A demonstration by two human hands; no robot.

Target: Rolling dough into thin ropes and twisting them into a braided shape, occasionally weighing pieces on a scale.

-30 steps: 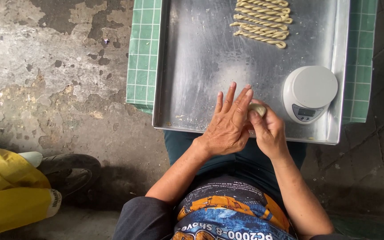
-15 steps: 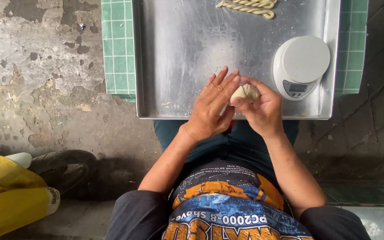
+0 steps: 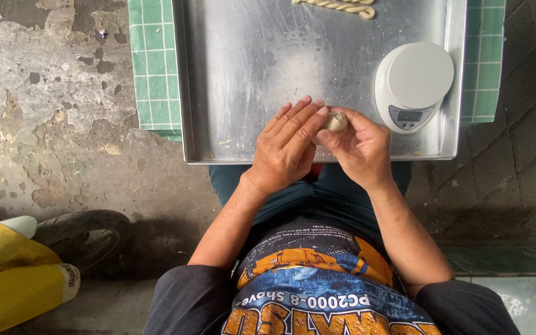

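dough ball (image 3: 335, 121): small, pale, rounded, smooth | place: over near edge of metal tray (image 3: 249, 68), beside white scale (image 3: 412, 84) | right hand (image 3: 360, 149): fingers closed around it | left hand (image 3: 288, 149): flat fingers pressed against it

A wide bare stretch of the shallow rectangular metal tray (image 3: 231, 80) is left open ahead of and to the left of the left hand (image 3: 286, 146). To the right, passage is blocked by the round white kitchen scale (image 3: 412, 84), set just beside the right hand (image 3: 358, 146); the far edge is taken up by pale twisted dough sticks (image 3: 342, 6)
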